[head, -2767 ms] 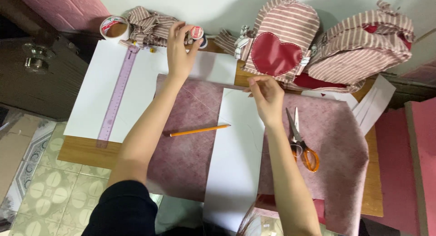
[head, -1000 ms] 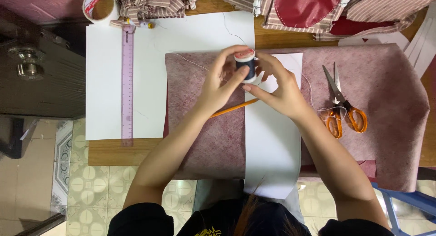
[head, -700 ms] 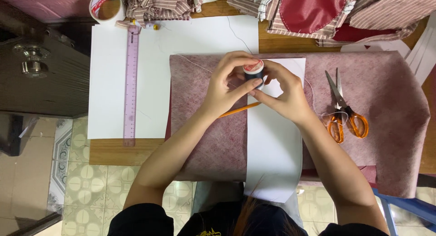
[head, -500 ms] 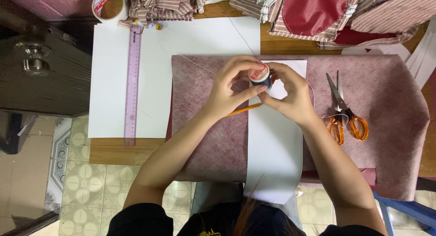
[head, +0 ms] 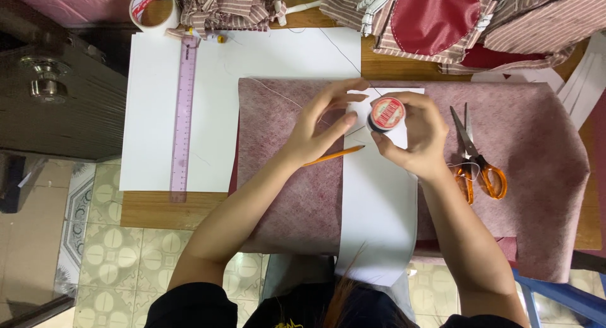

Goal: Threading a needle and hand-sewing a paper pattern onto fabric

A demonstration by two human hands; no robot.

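Your right hand point(head: 413, 138) has its fingers wrapped around a small round black spool with a red label point(head: 386, 114), holding it just above the white paper strip point(head: 377, 208) on the mauve felt-like fabric sheet point(head: 297, 202). Your left hand point(head: 319, 126) sits open right beside it, fingers loosely spread and gripping nothing, though a fine thread point(head: 356, 131) seems to run by its fingertips. A yellow pencil point(head: 334, 154) lies under that hand, and orange-handled scissors point(head: 476, 161) rest near your right wrist.

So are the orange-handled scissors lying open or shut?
Slightly open: the scissors lie flat on the pink fabric, blade tips a little apart, right of the right hand.
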